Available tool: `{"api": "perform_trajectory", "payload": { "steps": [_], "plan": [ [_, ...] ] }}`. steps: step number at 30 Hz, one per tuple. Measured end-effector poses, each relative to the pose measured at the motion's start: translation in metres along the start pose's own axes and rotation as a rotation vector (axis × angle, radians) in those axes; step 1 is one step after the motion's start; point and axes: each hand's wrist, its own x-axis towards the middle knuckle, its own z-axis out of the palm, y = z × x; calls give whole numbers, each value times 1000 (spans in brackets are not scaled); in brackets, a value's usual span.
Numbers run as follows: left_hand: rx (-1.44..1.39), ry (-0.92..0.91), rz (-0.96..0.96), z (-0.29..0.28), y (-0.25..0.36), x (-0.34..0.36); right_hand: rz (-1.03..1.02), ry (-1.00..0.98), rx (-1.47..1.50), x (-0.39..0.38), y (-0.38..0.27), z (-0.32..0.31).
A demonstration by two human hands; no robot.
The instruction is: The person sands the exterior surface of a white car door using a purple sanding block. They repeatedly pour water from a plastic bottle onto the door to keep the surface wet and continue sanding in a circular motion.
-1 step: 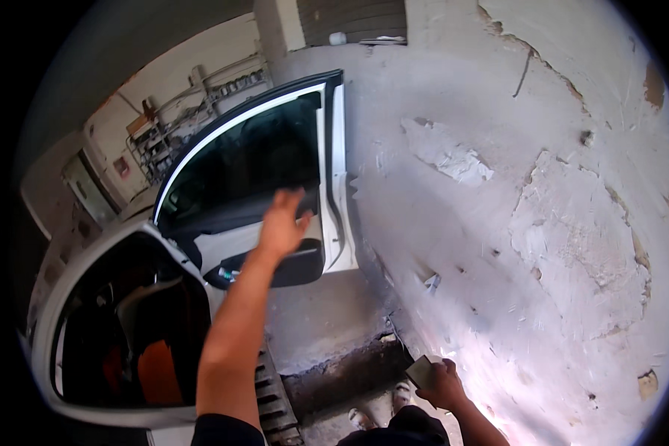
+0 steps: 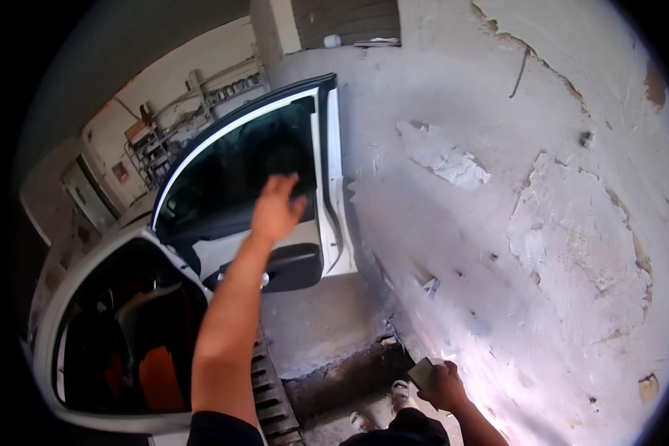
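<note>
There was one left hand (image 2: 276,214) and one right hand (image 2: 446,388), which made two hands in total. There was one flat block (image 2: 424,374). Of vehicles there was one white car (image 2: 111,422), and one car door (image 2: 227,244) with one window (image 2: 234,167). There were two shoes (image 2: 400,394) and one slotted grate (image 2: 273,398). The small items on the shelves (image 2: 152,149) were too unclear for counting.

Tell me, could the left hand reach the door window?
Probably yes: the left hand is raised in front of the door window, appears empty, and nothing visible stands between them.
</note>
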Motion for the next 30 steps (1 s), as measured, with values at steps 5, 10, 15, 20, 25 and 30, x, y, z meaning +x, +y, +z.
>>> {"api": "perform_trajectory", "payload": {
  "steps": [5,10,15,20,25,30],
  "plan": [
    [226,137,147,-8,5,160,38,-17,-17,41,40,0],
    [496,-33,-51,22,19,245,93,-68,59,65,63,-4],
    [444,-142,-174,43,17,265,-4,-16,7,77,75,-8],
    [374,-42,-228,22,32,241,-51,-83,28,99,73,-4],
    [284,250,-124,-26,46,154,-70,-153,-34,130,67,11],
    [161,501,-169,-118,63,27,-254,-146,-53,165,54,37]
  ]
}}
